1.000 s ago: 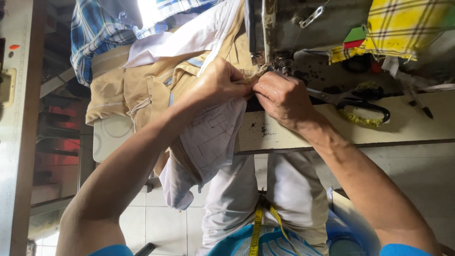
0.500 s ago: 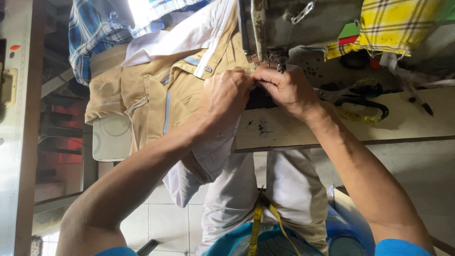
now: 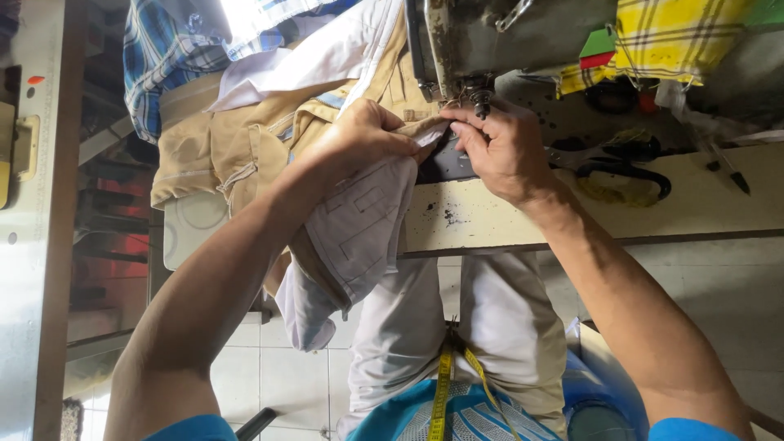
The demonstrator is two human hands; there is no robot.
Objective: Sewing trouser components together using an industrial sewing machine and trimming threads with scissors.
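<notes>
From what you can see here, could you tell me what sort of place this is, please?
Probably a tailoring or garment workshop: both hands hold tan trousers under the needle of a worn grey metal sewing machine, black-handled scissors lie on the cream worktable, and a yellow measuring tape hangs below.

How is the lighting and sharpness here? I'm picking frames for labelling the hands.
Head view: a blown-out bright patch sits at top centre above the plaid shirt; the left hand and right hand on the khaki garment are evenly lit and sharp; the sewing machine underside is shadowed.

Black scissors [image 3: 621,167] on table [image 3: 719,204], yellow plaid cloth [image 3: 670,37], measuring tape [image 3: 443,392].
</notes>
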